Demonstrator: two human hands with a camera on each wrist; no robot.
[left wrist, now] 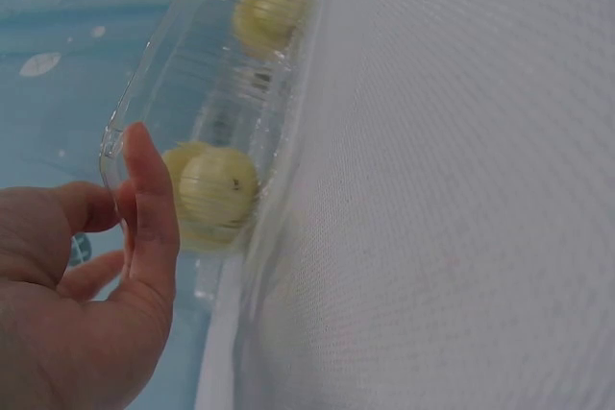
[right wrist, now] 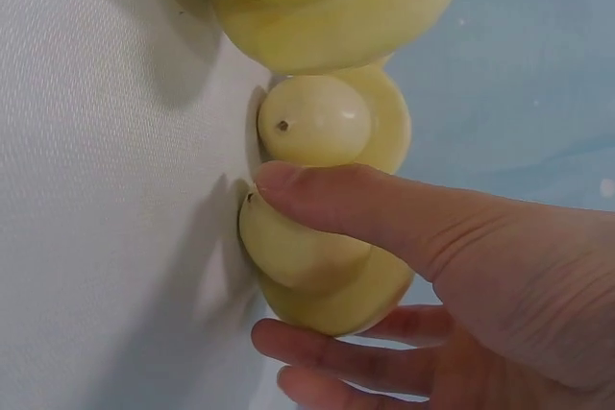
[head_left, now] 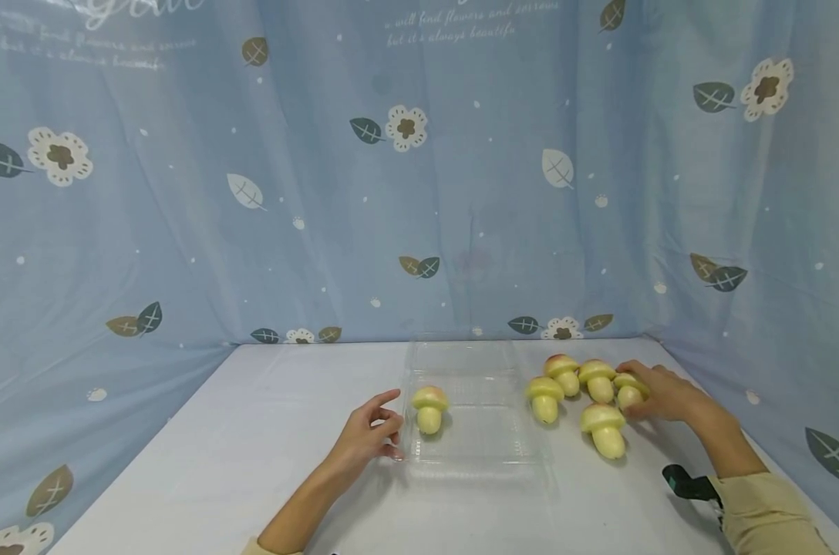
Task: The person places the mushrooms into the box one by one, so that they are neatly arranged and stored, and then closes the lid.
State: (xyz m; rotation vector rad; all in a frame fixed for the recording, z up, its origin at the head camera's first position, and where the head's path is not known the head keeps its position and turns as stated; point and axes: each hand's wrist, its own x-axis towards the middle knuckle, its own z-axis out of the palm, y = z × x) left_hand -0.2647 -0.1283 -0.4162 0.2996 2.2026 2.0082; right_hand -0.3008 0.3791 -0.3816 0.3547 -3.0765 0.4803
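A clear plastic box point(head_left: 489, 438) with its lid laid back stands on the table. My left hand point(head_left: 365, 433) pinches the box's left wall between thumb and fingers, as the left wrist view shows. Inside the box, at its left side, sits a yellow-green mushroom-shaped piece point(head_left: 429, 413) with a pink-tinged cap. My right hand point(head_left: 669, 395) is around another mushroom-shaped piece point(right wrist: 307, 247), thumb on one side and fingers on the other. This piece still touches the table, at the right end of a cluster of similar pieces point(head_left: 600, 381).
Nearest the front in the cluster lies one mushroom-shaped piece point(head_left: 605, 433), and another point(head_left: 545, 399) is close to the box's right wall. A black device point(head_left: 690, 484) is by the right wrist. Blue patterned curtain point(head_left: 461, 193) encloses the white table point(head_left: 267, 408) at back and sides.
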